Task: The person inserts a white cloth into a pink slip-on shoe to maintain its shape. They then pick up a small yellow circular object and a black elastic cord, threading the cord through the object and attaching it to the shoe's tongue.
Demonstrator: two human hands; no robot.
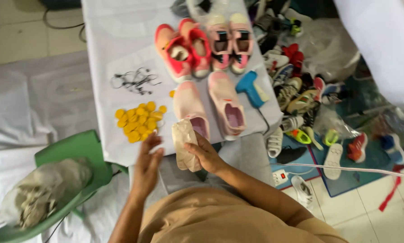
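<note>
The right hand (205, 155) grips a paper wad (185, 144) at the bench (107, 54) edge, just before a pink shoe (191, 108); the left hand (147, 164) hovers beside it, fingers spread, grasping nothing. Packing well likely means feeding the wad toe-first, bracing the shoe. Yellow discs (139, 121) lie beyond.

Crumpled matt paper wad (185, 144) in the right hand (205, 155); near pink shoes (209, 107) of soft matt cloth; yellow discs (139, 121) smooth, slightly glossy plastic; blue tool (251, 88) smooth plastic; table cover (114, 49) matt white cloth.
</note>
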